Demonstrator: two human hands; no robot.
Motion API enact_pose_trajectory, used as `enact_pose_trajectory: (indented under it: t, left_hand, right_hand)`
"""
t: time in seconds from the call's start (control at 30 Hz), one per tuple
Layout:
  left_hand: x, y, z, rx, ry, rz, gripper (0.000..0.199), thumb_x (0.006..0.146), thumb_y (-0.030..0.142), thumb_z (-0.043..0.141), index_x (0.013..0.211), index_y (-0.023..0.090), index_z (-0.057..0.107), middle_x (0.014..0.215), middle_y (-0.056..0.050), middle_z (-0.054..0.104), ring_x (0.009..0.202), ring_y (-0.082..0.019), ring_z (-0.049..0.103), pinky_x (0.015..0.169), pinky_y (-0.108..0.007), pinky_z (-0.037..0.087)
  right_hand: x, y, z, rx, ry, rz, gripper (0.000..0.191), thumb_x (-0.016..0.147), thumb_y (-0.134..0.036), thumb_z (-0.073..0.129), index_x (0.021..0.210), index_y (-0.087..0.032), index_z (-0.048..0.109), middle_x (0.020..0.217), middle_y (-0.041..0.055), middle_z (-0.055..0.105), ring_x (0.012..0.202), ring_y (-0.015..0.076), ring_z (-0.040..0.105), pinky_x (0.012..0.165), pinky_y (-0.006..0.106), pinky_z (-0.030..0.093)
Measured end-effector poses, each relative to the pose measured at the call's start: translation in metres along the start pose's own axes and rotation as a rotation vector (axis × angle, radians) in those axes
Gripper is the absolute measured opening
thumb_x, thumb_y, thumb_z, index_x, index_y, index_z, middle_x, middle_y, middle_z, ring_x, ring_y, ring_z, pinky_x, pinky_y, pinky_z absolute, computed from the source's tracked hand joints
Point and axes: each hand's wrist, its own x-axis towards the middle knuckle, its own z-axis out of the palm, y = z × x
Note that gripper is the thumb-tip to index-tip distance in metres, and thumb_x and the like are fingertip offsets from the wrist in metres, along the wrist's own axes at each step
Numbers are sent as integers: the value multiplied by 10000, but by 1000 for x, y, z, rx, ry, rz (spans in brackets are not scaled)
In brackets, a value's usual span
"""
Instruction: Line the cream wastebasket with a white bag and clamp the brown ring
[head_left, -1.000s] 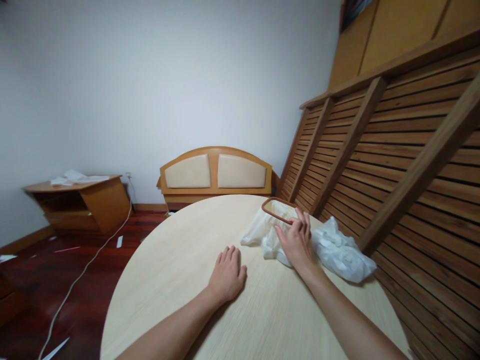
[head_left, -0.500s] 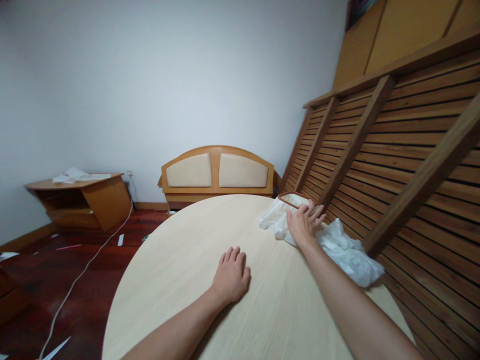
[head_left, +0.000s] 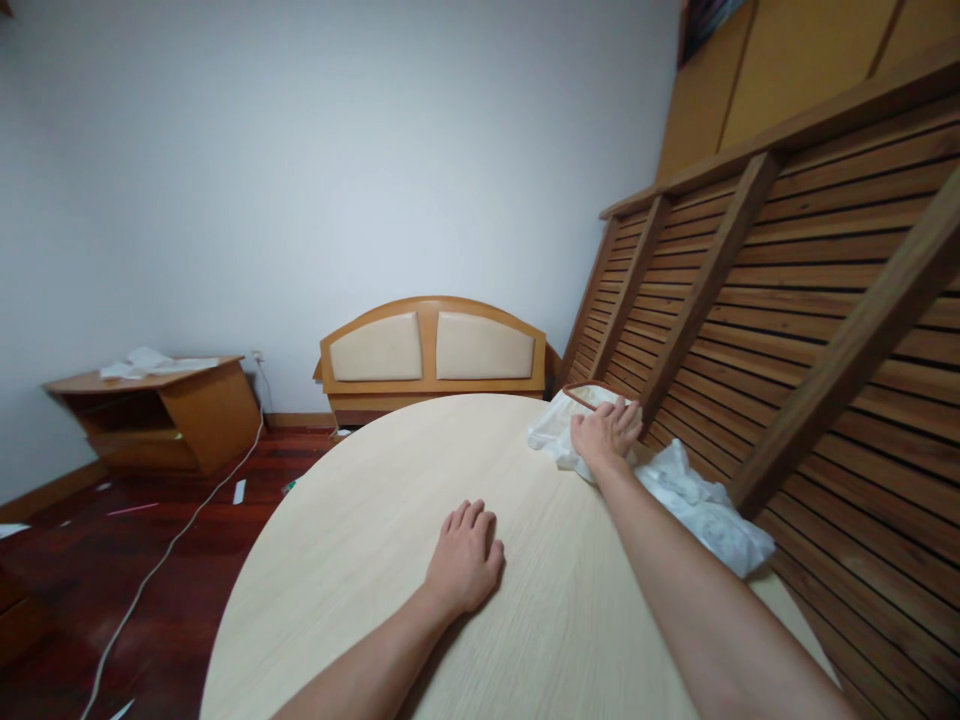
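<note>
My left hand (head_left: 465,560) rests palm down on the round pale wooden table (head_left: 375,520), its fingers slightly bent and nothing in them. Farther off, near the table's back right edge, my right hand (head_left: 606,432) lies with spread fingers on a white plastic-like bag or wrap (head_left: 551,428). A brown rounded frame or rim (head_left: 577,387) shows just beyond that hand, partly covered by its fingers. Beside my right forearm is a crumpled white plastic bag (head_left: 705,505) at the table's right edge.
Slatted wooden panels (head_left: 817,300) lean along the right side. Behind the table stands a padded headboard (head_left: 431,345). At the left are a low cabinet (head_left: 210,400) with white sheets on top and a cable (head_left: 172,545) across the dark red floor.
My right hand has shifted slightly, and its fingers now lie flatter over the white wrap and brown rim. The wrap's left end has moved a little right. My left hand has stayed nearly still.
</note>
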Motion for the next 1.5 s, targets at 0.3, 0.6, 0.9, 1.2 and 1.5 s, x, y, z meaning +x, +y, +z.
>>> enact_pose_trajectory:
  t: [0.3, 0.6, 0.9, 1.2, 1.5]
  left_hand:
    - [-2, -1, 0, 9, -6, 14, 471, 955, 383, 386, 1339, 179, 565, 1547, -100, 463, 1474, -297, 343, 1236, -458, 246]
    - [-2, -5, 2, -1, 5, 67, 482, 946, 383, 415, 1354, 182, 574, 1539, -99, 479, 1461, -297, 367, 1228, -460, 269]
    - [-3, -4, -1, 42, -45, 141, 537, 940, 417, 454, 1420, 190, 534, 1575, -131, 426, 1484, -331, 342, 1226, -492, 270]
    - [-8, -7, -5, 10, -155, 224, 569, 976, 427, 430, 1501, 209, 439, 1631, -119, 327, 1531, -319, 247, 1242, -519, 222]
    - [-8, -5, -4, 12, -140, 211, 564, 976, 419, 413, 1499, 212, 445, 1630, -107, 335, 1530, -309, 254, 1244, -514, 217]
  right_hand:
    - [1, 9, -24, 24, -91, -148, 389, 969, -203, 366, 1177, -110, 682, 1294, 227, 619, 1396, 431, 342, 1013, 585, 385]
    - [-41, 7, -35, 162, -278, -399, 533, 982, -279, 422, 1485, -103, 418, 1605, 163, 346, 1516, 346, 151, 1194, 543, 225]
    - [-136, 24, -44, 284, -817, -698, 606, 983, -565, 434, 1464, -206, 521, 1569, 122, 451, 1476, 310, 366, 1192, 482, 301]
    - [-141, 25, -82, 417, -1101, -755, 726, 930, -610, 506, 1549, -248, 392, 1661, 104, 261, 1550, 319, 163, 1244, 533, 141]
    - [-139, 23, -82, 420, -1074, -753, 707, 924, -591, 530, 1530, -242, 429, 1651, 104, 295, 1542, 309, 199, 1244, 521, 164]
